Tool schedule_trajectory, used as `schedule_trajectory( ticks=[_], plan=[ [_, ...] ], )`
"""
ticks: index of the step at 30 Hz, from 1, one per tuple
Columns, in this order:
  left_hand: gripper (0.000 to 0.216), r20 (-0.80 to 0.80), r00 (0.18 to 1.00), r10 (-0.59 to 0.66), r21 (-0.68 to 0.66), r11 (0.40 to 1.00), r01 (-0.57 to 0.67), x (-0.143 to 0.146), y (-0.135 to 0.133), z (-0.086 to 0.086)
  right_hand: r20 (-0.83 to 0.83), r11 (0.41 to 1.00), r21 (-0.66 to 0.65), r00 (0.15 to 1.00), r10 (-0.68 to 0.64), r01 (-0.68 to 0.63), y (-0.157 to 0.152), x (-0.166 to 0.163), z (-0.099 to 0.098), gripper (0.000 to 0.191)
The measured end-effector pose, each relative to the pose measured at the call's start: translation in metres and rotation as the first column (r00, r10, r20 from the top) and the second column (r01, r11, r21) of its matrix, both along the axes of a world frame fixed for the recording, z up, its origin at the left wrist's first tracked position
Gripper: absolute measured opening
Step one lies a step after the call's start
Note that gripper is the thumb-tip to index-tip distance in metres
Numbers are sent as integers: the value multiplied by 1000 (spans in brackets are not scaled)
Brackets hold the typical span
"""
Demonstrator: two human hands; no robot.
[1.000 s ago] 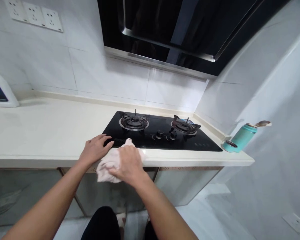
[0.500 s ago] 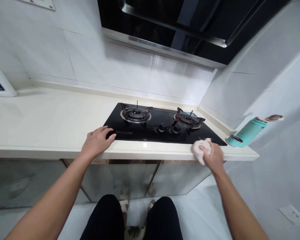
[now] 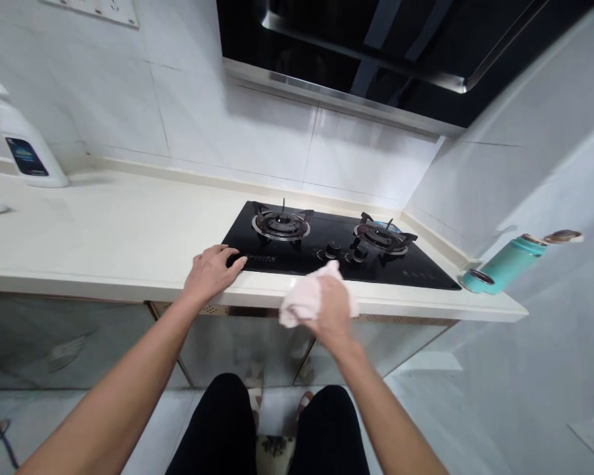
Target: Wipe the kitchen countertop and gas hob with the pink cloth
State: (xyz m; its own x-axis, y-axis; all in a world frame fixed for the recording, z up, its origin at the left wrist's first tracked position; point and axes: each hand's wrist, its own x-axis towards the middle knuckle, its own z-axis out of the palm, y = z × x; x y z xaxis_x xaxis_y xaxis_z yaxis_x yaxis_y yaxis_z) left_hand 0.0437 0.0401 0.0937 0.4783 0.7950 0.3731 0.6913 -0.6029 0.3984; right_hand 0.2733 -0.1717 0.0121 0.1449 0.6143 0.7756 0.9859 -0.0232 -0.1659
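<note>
My right hand [image 3: 332, 307] is closed on a pale pink cloth [image 3: 301, 302] at the front edge of the countertop [image 3: 129, 224], just in front of the knobs [image 3: 332, 250]. Hand and cloth are somewhat blurred. My left hand [image 3: 214, 270] rests on the counter edge with its fingers apart, the fingertips on the left front corner of the black gas stove [image 3: 321, 231]. Two burners with dark pan supports sit on the glass top, a left burner [image 3: 281, 225] and a right burner [image 3: 383, 237].
A white bottle [image 3: 27, 142] with a dark label stands at the counter's far left. By the right end are a teal flask [image 3: 512, 262] with its lid open and a teal cup [image 3: 478, 280]. Overhead hangs a black range hood [image 3: 346, 53]. Cabinet doors [image 3: 228, 346] lie below.
My right hand has moved left with the cloth, from the stove's right front corner to the front middle. The left hand stays on the stove corner. The view has shifted slightly left.
</note>
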Motion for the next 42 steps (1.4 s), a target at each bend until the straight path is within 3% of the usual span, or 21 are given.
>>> schedule_trajectory(
  ticks=[2,4,8,13,20,25,27,30,32,35,38,42],
  plan=[
    [53,0,1000,2,18,1000,-2,-1,3,-3,96,996,-20,992,87,-85,31,-46,-5,94],
    [53,-15,1000,-1,47,999,2,-3,8,-6,203,993,-25,972,118,-116,55,-74,-9,87],
    [54,-46,999,-22,88,996,26,-5,16,-7,353,989,41,928,120,-143,68,-72,-14,48],
    [56,-77,997,-20,41,999,23,-6,19,-5,409,985,77,906,110,-155,10,13,-23,43],
    [57,-82,997,-9,36,999,12,-4,20,-5,292,993,-16,950,-108,118,-112,164,-28,57],
    [57,-80,997,-7,35,999,10,-4,20,-5,257,894,-238,912,-320,380,-187,258,-16,63],
    [57,-77,997,-2,32,999,5,-3,18,-5,255,858,-289,898,-358,424,-208,283,-13,73],
    [55,-53,999,9,22,1000,-8,-1,12,-5,232,854,-290,897,-376,433,-223,300,-14,84],
    [56,-39,999,9,3,1000,-9,0,9,-4,220,876,-276,913,-343,395,-218,294,-14,85],
    [57,-14,1000,2,-15,1000,-2,2,4,-2,210,914,-299,953,-217,274,-189,258,-7,84],
    [59,2,1000,-2,-32,999,2,2,1,0,185,932,-335,980,-78,138,-142,192,7,83],
    [61,25,1000,-18,-59,998,19,1,-3,1,153,942,-334,984,92,-36,-63,80,31,85]
  ],
)
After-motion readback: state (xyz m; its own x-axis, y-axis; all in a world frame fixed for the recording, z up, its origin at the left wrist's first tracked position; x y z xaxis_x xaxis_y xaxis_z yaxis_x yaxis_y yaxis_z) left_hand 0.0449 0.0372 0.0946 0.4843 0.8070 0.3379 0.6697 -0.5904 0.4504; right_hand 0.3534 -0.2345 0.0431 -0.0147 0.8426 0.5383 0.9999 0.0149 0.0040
